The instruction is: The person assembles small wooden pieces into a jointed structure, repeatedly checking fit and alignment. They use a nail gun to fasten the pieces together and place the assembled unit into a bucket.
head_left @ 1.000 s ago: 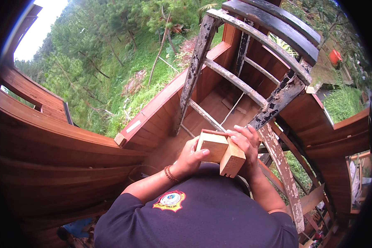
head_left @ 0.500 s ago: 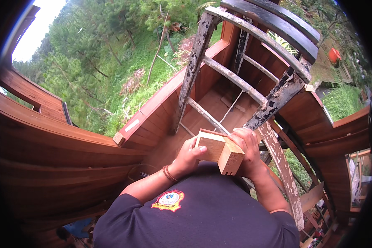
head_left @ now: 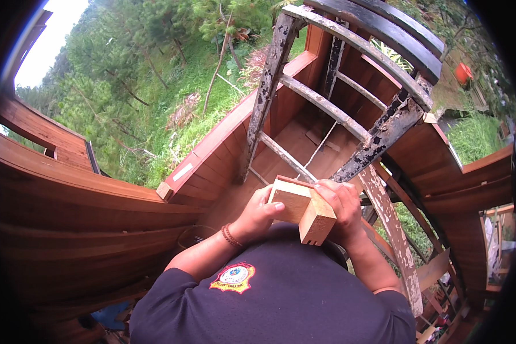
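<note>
Close to my chest I hold a pale wooden corner joint (head_left: pixel 295 204), made of two thick pieces meeting at an angle. The end of its right-hand piece faces me and shows narrow slots along the lower edge. My left hand (head_left: pixel 255 213) grips the left piece, thumb flat on its near face and fingers hidden behind. My right hand (head_left: pixel 341 207) wraps round the right piece from above and the side. A reddish strip of wood runs along the joint's far top edge. Beaded bands circle my left wrist.
Just beyond my hands stands a worn stool or ladder-like frame (head_left: pixel 339 118) with peeling dark paint and several rungs. A weathered plank (head_left: pixel 391 235) leans at the right. Reddish wooden walls (head_left: pixel 86 218) enclose the space; a green slope (head_left: pixel 178 86) lies outside.
The wooden joint and both hands have shifted very slightly left. Both hands keep their grip.
</note>
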